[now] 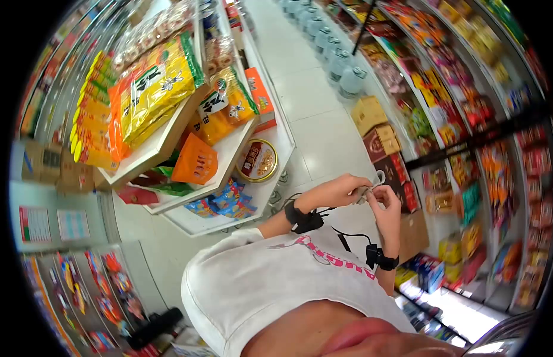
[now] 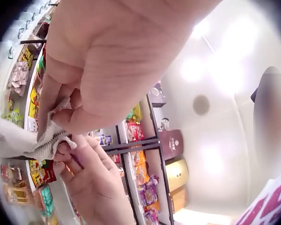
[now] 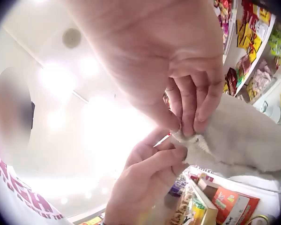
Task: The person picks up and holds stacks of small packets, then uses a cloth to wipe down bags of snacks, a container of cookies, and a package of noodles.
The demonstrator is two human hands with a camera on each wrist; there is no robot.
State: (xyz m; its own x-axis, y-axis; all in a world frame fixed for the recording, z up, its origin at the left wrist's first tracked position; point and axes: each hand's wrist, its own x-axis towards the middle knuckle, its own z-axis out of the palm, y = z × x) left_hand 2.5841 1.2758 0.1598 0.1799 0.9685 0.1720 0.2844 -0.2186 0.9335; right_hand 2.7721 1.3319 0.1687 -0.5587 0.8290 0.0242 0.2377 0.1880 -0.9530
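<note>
A light grey cloth (image 1: 378, 178) with a ribbed edge is held up in front of the chest, between both hands. My left hand (image 1: 346, 189) pinches its edge between thumb and fingers. Close beside it, my right hand (image 1: 388, 208) pinches the same edge, fingertips nearly meeting those of the left. In the left wrist view the ribbed cloth (image 2: 49, 140) bunches at the fingertips and trails off to the left. The right wrist view has the wider, smooth part of the cloth (image 3: 243, 136) spreading to the right, with part of its edge hidden behind the fingers.
A white tiered display stand (image 1: 282, 140) with yellow snack bags (image 1: 163, 89) and a round tin (image 1: 257, 160) stands on the left. Packed snack shelves (image 1: 443, 89) line the right. Large water bottles (image 1: 352, 80) and cardboard boxes (image 1: 368, 113) sit on the floor by them.
</note>
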